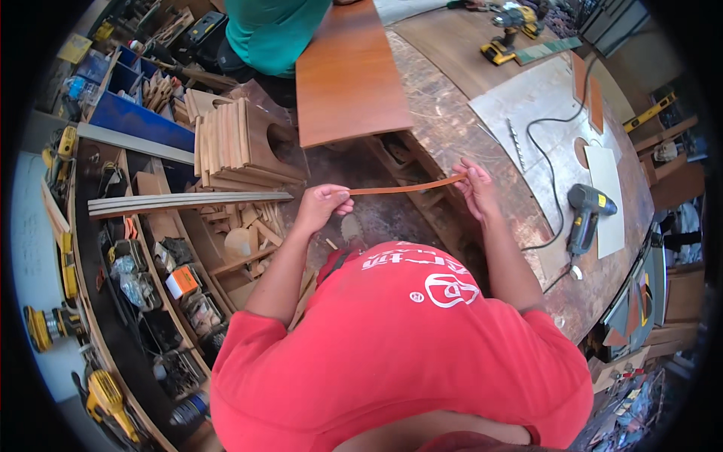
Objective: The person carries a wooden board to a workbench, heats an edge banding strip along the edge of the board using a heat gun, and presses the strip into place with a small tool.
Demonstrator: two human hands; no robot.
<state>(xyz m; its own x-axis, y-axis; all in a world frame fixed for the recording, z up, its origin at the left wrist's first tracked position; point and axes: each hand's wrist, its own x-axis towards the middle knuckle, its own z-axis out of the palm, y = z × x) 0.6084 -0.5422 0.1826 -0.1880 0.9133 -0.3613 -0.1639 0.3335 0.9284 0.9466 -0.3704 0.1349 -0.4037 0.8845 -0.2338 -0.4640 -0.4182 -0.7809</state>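
Note:
A thin, narrow orange-brown wooden-looking strip (pixel 404 185) stretches nearly level between my hands, in front of my red shirt. My left hand (pixel 322 207) pinches its left end, fingers closed. My right hand (pixel 476 192) grips the other end between thumb and fingers. Just above the strip lies an orange-brown board (pixel 348 83) on the bench. A stack of cut wooden panels (pixel 226 143) with cut-out openings stands left of the board, and pale strips (pixel 188 202) lie left of my left hand.
Another person in a teal shirt (pixel 263 30) is behind the board. The right workbench (pixel 444 105) holds a heat gun (pixel 591 207) with cord, a cordless drill (pixel 508 34), and metal sheet. On the left are a blue box (pixel 132 124), tool trays, yellow tools (pixel 109 392) and offcuts.

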